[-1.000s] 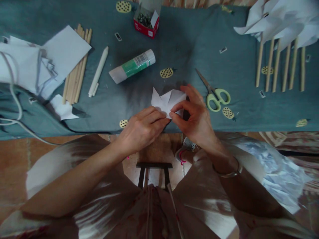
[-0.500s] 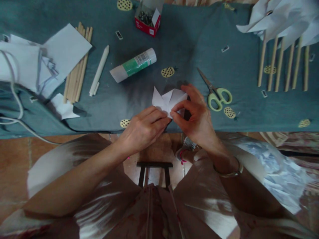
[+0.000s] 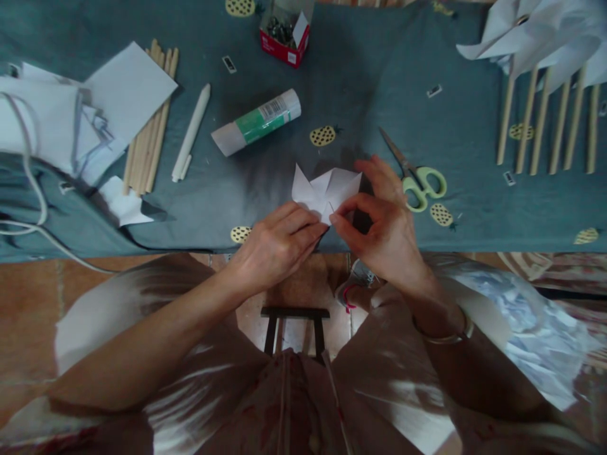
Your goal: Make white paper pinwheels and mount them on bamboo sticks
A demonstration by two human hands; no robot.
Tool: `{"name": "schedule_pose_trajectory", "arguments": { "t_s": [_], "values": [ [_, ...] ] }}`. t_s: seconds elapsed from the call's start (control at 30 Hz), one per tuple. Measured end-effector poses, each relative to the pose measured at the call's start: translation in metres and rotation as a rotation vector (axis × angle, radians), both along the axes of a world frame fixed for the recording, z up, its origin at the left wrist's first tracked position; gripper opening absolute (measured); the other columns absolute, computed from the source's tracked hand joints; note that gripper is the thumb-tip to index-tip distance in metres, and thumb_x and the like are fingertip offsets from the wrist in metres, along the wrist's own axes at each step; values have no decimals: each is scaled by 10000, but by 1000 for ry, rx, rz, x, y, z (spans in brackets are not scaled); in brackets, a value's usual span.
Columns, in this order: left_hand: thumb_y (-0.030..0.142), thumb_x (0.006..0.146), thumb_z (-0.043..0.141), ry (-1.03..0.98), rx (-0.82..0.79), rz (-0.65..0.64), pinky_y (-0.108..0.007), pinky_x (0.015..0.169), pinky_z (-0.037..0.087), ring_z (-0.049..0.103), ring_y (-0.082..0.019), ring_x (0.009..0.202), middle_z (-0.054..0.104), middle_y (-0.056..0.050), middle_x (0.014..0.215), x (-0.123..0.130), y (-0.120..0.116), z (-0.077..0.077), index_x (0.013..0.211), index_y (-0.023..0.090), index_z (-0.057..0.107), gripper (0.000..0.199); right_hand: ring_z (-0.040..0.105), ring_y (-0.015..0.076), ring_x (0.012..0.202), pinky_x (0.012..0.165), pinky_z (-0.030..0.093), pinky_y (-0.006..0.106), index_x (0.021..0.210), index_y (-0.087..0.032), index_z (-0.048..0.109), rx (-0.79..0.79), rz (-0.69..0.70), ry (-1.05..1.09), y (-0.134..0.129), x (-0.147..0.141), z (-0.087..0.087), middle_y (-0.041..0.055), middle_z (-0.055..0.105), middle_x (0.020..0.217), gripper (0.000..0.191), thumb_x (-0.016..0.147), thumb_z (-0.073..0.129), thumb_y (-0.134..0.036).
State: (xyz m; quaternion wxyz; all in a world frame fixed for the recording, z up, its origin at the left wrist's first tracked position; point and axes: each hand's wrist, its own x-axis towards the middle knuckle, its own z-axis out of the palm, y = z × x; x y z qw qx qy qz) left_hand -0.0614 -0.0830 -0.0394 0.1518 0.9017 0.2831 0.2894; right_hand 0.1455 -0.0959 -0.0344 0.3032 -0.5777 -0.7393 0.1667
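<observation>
A folded white paper pinwheel [image 3: 322, 186] lies near the table's front edge, its pointed flaps standing up. My left hand [image 3: 279, 243] is closed on its lower left edge, fingers pressed together. From the right, my right hand [image 3: 379, 221] meets it with thumb and index finger pinched at its lower middle. A thin dark line shows just above those fingertips; what they pinch is too small to make out. The other right fingers are curled behind the paper's right side. Green-handled scissors [image 3: 417, 180] lie just right of my right hand.
A glue stick [image 3: 260, 121], a white pen [image 3: 192, 133] and a red box [image 3: 284, 41] of small metal pieces lie farther back. Left are wooden sticks [image 3: 147, 139], paper sheets [image 3: 128, 95] and a white cable [image 3: 35, 189]. Finished pinwheels [image 3: 554, 38] on sticks lie at right.
My right hand has shifted slightly right, uncovering more of the paper's right flap and the thin dark line. My left hand keeps its hold.
</observation>
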Motion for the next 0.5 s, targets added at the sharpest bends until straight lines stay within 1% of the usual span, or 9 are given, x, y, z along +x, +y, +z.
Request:
{"name": "schedule_pose_trajectory", "arguments": {
  "t_s": [0.1,0.23,0.37,0.5],
  "values": [
    [147,982,556,19,-10,-1,-327,787,595,667,-190,920,723,-97,996,0,0,1,1059,121,680,148,390,355,1484,1150,382,678,780,-248,666,1,1,3,1,0,-1,97,559,1470,81,838,700,-202],
    [150,985,548,27,-45,-14,-334,788,589,664,-198,940,717,-104,990,0,0,2,1051,123,685,155,400,371,1475,1123,416,679,768,-242,673,0,10,-2,2,-2,0,115,570,1459,86,840,689,-197],
    [160,990,547,35,-25,-6,-318,772,584,659,-185,914,712,-89,956,1,0,3,1022,133,692,151,398,373,1477,1126,416,676,767,-248,671,-5,6,-22,1,-3,1,114,567,1463,93,832,700,-188],
    [151,985,553,9,-1,-10,-316,757,583,655,-185,897,711,-94,935,2,1,2,1009,117,696,149,397,364,1479,1137,404,662,782,-248,665,0,-4,-28,1,-3,0,109,561,1469,92,826,705,-179]
  ]
}}
